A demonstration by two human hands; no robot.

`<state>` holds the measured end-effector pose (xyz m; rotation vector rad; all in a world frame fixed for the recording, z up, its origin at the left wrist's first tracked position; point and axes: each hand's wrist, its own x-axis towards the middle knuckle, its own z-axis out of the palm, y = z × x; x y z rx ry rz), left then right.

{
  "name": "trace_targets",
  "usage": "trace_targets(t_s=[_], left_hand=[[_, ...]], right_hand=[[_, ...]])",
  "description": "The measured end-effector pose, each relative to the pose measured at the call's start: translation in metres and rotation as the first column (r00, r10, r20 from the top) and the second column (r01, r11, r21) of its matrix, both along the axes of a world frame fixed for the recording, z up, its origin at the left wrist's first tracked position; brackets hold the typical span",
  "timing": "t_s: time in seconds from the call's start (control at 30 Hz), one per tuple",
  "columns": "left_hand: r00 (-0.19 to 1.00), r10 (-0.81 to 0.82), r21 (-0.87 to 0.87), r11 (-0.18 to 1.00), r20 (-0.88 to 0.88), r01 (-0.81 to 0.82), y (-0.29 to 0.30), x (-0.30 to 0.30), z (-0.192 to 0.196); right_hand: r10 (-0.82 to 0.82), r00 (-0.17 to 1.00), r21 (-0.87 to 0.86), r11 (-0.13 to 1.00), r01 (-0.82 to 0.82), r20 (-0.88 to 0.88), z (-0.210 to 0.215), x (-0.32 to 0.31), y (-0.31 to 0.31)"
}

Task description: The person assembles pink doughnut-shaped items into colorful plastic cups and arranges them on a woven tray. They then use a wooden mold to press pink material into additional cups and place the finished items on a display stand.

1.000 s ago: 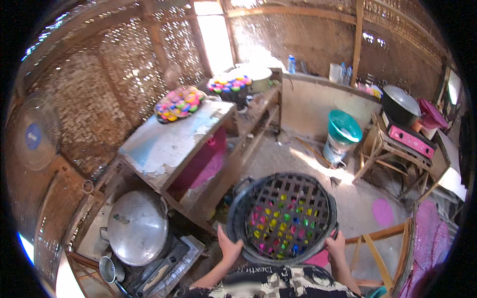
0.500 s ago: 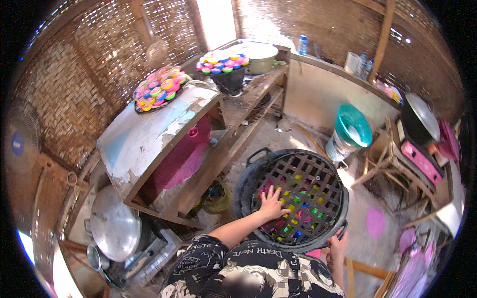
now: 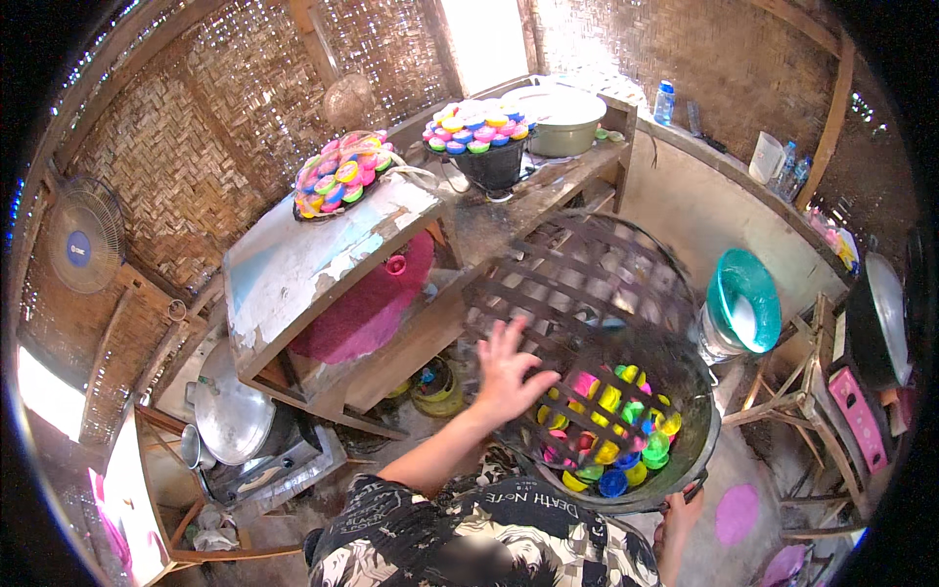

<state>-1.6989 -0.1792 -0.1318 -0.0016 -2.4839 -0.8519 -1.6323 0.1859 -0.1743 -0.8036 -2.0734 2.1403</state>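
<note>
A large dark pot stands in front of me, with many small bright plastic cups in yellow, pink, blue and green inside. The dark lattice rack is tilted up over the pot's far side, blurred by motion. My left hand is at the lattice's near left part, fingers spread; whether it touches the slats I cannot tell. At the pot's near right side, my right hand grips the pot handle.
A worn wooden cabinet stands at left, bearing a heap of colourful cups. Behind it are a cup-topped black bucket and a green basin. A teal basin stands right. A lidded metal pot sits on a stove, lower left.
The lattice rack has gone from lying flat over the cups to tilted up at the far side, uncovering cups. My left hand has moved slightly left and up. My right hand remains at the handle.
</note>
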Motion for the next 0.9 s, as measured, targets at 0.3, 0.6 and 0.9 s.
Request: trace_targets(t_s=[0.3, 0.6, 0.9], left_hand=[[0.872, 0.448, 0.013, 0.888, 0.199, -0.459, -0.097, 0.036, -0.043], [0.632, 0.703, -0.137, 0.697, 0.326, -0.704, -0.141, 0.051, -0.120], [0.869, 0.454, -0.133, 0.890, 0.197, -0.435, -0.132, -0.015, -0.113]], right_hand=[[-0.157, 0.973, -0.083, 0.982, 0.172, 0.169, -0.022, -0.024, 0.016], [-0.230, 0.964, -0.117, 0.962, 0.246, 0.134, -0.042, -0.068, 0.038], [0.565, 0.776, 0.673, 0.460, -0.579, 0.282, 0.011, -0.115, 0.031]])
